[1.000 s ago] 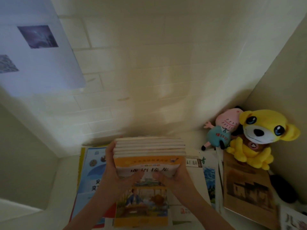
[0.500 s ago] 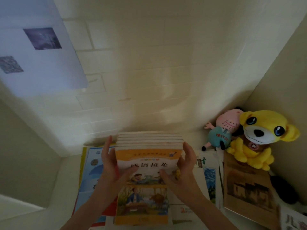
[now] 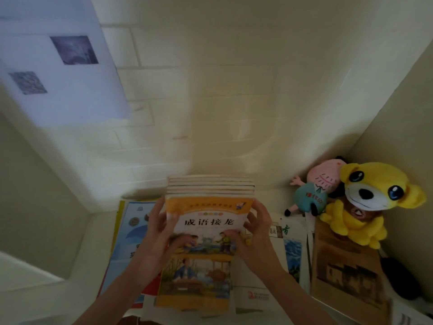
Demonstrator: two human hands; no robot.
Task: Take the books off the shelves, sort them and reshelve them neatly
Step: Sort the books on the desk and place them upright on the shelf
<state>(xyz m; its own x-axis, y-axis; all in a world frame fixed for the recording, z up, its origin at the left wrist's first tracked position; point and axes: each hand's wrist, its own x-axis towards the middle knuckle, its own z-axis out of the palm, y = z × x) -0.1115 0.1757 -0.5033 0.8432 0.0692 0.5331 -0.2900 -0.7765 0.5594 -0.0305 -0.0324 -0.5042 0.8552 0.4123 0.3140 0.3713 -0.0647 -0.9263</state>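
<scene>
A stack of several thin orange-covered picture books (image 3: 206, 221) stands in the middle of the white shelf, over other flat books. My left hand (image 3: 159, 233) grips the stack's left edge, thumb on the front cover. My right hand (image 3: 254, 233) grips its right edge, thumb also on the cover. A blue-and-white book (image 3: 131, 238) lies flat to the left. White books with a landscape picture (image 3: 288, 249) lie to the right. A brown book (image 3: 344, 275) lies further right.
A yellow plush dog (image 3: 370, 198) and a pink plush pig (image 3: 316, 188) sit in the back right corner, the dog on the brown book. A dark object (image 3: 398, 277) lies by the right wall. A white sheet with pictures (image 3: 58, 66) hangs at upper left.
The stack has shifted away from me toward the back wall and risen a little. Both hands slid along its sides while keeping hold.
</scene>
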